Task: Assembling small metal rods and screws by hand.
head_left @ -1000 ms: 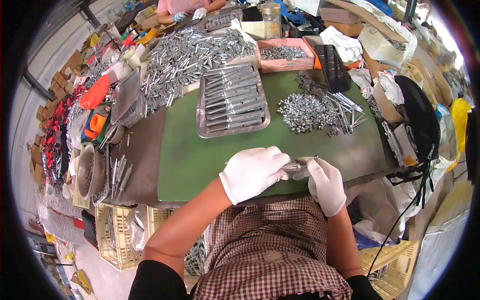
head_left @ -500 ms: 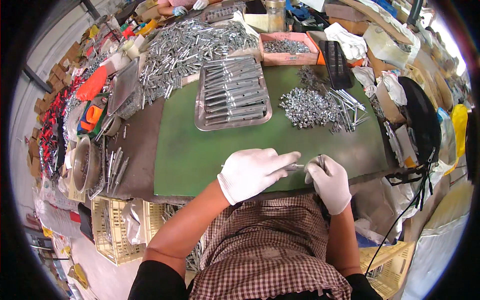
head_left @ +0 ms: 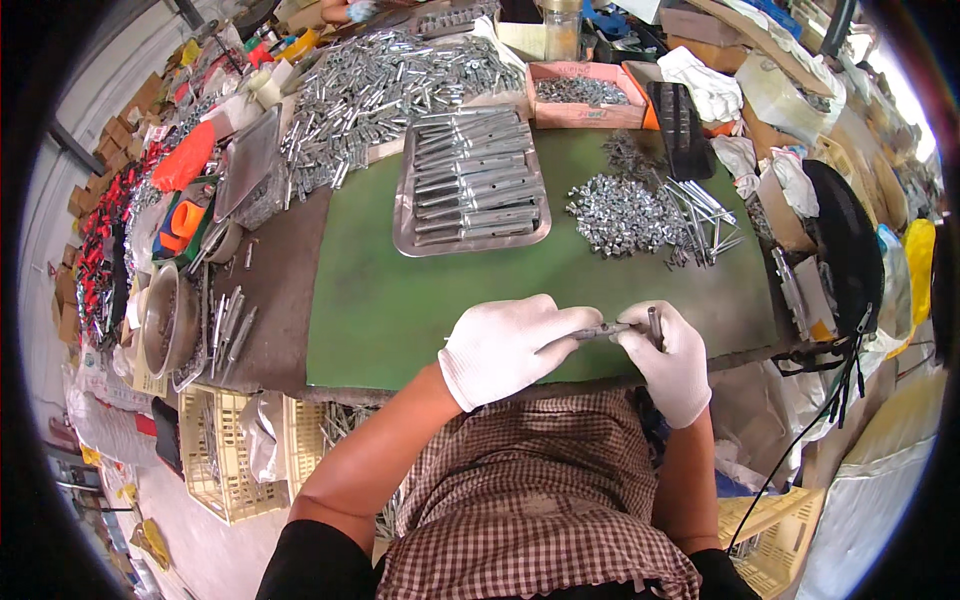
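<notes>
Bright overall, with upper-right glare and dark, fisheye-bent edges.

Cluttered workroom around a green-topped bench (head_left: pixel 400 320)
Pale wall (head_left: pixel 110 80) at upper left, light floor (head_left: pixel 225 550) at lower left, bright glare (head_left: pixel 897 100) at upper right.

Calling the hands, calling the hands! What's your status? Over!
Left hand: closed on a metal rod. Right hand: at that rod's end, pinching a dark rod. Metal tray: farther up the green mat, not in the way.
</notes>
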### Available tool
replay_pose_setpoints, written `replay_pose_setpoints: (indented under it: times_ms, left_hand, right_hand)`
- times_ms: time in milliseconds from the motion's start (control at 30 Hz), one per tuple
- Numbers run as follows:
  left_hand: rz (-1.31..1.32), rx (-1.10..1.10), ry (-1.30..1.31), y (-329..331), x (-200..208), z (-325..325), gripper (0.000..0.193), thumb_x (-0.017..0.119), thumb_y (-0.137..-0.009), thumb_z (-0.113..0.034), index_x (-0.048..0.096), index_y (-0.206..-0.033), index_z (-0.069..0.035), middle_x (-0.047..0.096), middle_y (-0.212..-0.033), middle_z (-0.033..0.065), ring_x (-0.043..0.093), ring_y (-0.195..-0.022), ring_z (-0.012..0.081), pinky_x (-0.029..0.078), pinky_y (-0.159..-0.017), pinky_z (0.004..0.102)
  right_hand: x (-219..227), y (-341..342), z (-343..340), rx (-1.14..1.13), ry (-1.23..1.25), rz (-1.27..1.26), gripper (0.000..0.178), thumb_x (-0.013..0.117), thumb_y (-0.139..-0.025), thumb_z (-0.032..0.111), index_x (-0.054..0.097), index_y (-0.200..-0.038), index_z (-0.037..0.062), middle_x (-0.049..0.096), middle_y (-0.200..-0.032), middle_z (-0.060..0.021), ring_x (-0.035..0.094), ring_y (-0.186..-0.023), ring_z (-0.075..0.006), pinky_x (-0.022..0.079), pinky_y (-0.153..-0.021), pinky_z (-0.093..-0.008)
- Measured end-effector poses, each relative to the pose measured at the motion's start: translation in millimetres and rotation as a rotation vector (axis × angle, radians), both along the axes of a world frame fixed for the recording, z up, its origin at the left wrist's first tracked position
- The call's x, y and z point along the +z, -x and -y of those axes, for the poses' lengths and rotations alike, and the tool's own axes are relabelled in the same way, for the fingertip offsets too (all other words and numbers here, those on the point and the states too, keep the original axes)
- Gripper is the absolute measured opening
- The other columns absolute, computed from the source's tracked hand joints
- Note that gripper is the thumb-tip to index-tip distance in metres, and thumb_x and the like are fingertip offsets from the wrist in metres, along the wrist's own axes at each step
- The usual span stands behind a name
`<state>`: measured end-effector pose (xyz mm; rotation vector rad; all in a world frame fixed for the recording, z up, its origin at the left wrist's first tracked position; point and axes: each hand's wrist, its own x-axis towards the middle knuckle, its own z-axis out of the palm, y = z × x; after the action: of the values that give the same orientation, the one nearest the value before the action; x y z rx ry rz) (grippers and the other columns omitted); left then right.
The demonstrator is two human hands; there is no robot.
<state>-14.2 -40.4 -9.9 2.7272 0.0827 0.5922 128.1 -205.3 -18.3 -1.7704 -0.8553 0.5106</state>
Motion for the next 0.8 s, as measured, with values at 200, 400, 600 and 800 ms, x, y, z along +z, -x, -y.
replay_pose_setpoints:
  times_ms: [200, 400, 600, 800]
  left_hand:
    - [0.023, 0.04, -0.03, -1.6, -0.9, 1.7, 0.025, 0.067, -0.079, -0.016, 0.065, -0.104, -0.023, 0.051, -0.066, 0.0016, 0.058, -0.058, 0.02, 0.048, -0.051, 0.0338]
    - [-0.157, 0.173, -0.148, 4.3, -7.4, 18.0, 0.02, 0.063, -0.082, -0.018, 0.064, -0.101, -0.023, 0.05, -0.07, 0.0025, 0.057, -0.054, 0.0193, 0.047, -0.048, 0.0338]
    - [-0.222, 0.229, -0.129, -2.9, -9.2, 30.1, 0.016, 0.06, -0.085, -0.02, 0.063, -0.1, -0.024, 0.049, -0.074, 0.0048, 0.055, -0.05, 0.0206, 0.046, -0.043, 0.0338]
    - [-0.212, 0.216, -0.1, -2.6, -14.1, 28.0, 0.017, 0.061, -0.085, -0.021, 0.063, -0.101, -0.023, 0.049, -0.073, 0.0048, 0.056, -0.051, 0.0205, 0.047, -0.044, 0.0341]
  right_hand:
    - [-3.1, -3.1, 0.5, 0.038, -0.045, 0.006, 0.012, 0.064, -0.085, 0.004, 0.064, -0.096, -0.0001, 0.061, -0.08, -0.0005, 0.052, -0.071, -0.0061, 0.044, -0.068, -0.0225]
    - [-1.1, -55.9, -9.3, -0.129, 0.051, 0.152, 0.016, 0.056, -0.09, 0.009, 0.065, -0.1, 0.0018, 0.067, -0.085, -0.0069, 0.063, -0.079, -0.0154, 0.049, -0.074, -0.0287]
    - [2.6, -143.0, -69.9, -0.15, 0.347, 0.695, 0.022, 0.053, -0.092, 0.026, 0.068, -0.1, 0.0117, 0.066, -0.098, -0.0173, 0.061, -0.094, -0.0371, 0.048, -0.082, -0.0451]
    - [4.7, -173.6, -114.9, -0.071, 0.704, 0.73, 0.027, 0.054, -0.085, 0.029, 0.069, -0.093, 0.0086, 0.065, -0.099, -0.0191, 0.062, -0.094, -0.0378, 0.049, -0.084, -0.0462]
